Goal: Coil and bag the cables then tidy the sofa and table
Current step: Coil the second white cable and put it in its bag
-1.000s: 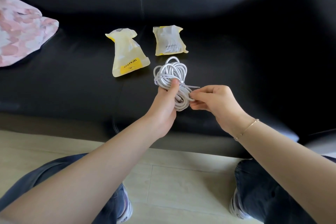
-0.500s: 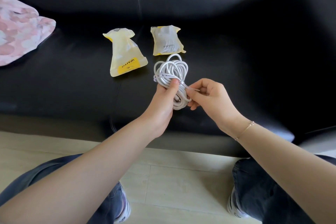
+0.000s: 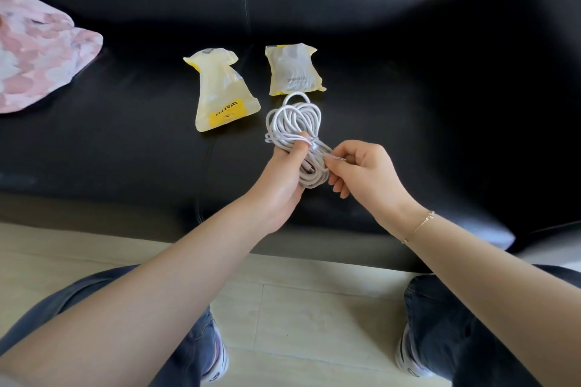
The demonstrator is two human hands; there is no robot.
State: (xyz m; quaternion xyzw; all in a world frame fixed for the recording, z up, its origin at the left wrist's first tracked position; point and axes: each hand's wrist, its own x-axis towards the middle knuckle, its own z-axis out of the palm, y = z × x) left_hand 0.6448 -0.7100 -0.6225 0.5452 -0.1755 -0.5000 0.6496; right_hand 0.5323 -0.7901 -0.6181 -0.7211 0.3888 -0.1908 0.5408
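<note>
A coiled white cable (image 3: pixel 295 122) is held above the seat of the black sofa (image 3: pixel 125 141). My left hand (image 3: pixel 283 179) grips the coil around its middle, thumb pressed on top. My right hand (image 3: pixel 364 173) pinches a thin tie or cable end at the coil's right side. Behind the coil lie two yellowish plastic bags on the seat: a longer one with a yellow label (image 3: pixel 220 94) to the left, and a smaller bag (image 3: pixel 294 71) with a cable inside to the right.
A pink and white patterned cushion (image 3: pixel 37 53) lies on the sofa at the far left. Below the seat's front edge is pale wood floor (image 3: pixel 298 308), with my knees in blue jeans on either side.
The coil and both hands have stayed in nearly the same place. My right hand's fingers have shifted slightly along the thin end at the coil's side.
</note>
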